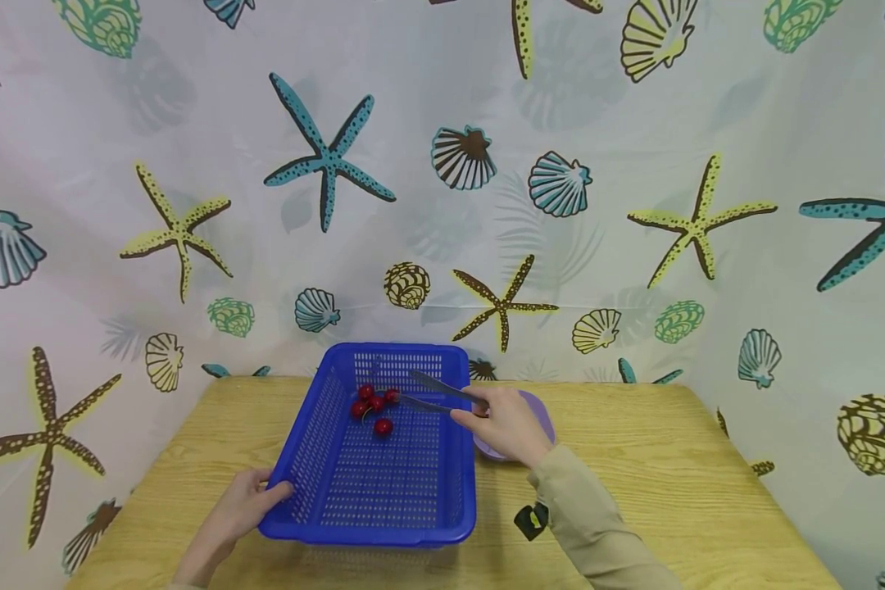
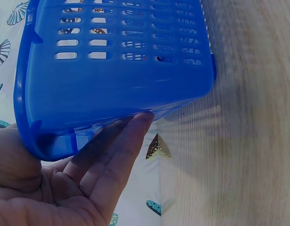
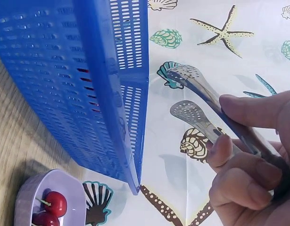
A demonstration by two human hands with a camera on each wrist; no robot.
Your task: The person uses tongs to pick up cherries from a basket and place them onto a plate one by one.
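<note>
A blue perforated plastic basket (image 1: 383,500) stands on the table. My left hand (image 1: 239,501) grips its rim at the near left corner, thumb over the edge and fingers stretched along the outer wall. Several red cherries (image 1: 383,427) lie on the basket floor towards the far left. With my right hand (image 1: 512,422) I hold metal tongs (image 3: 201,89) with perforated tips. The tongs are spread, reach over the basket's right rim and have nothing between their tips. In the head view, one tip overlaps the rightmost cherry of the group.
A light purple bowl (image 1: 540,414) stands right of the basket, partly behind my right hand. Inside it, the right wrist view shows red cherries (image 3: 56,204) with stems. A shell-and-starfish curtain (image 1: 413,229) surrounds the wooden table (image 1: 634,475). A small black device (image 1: 531,521) is by my right sleeve.
</note>
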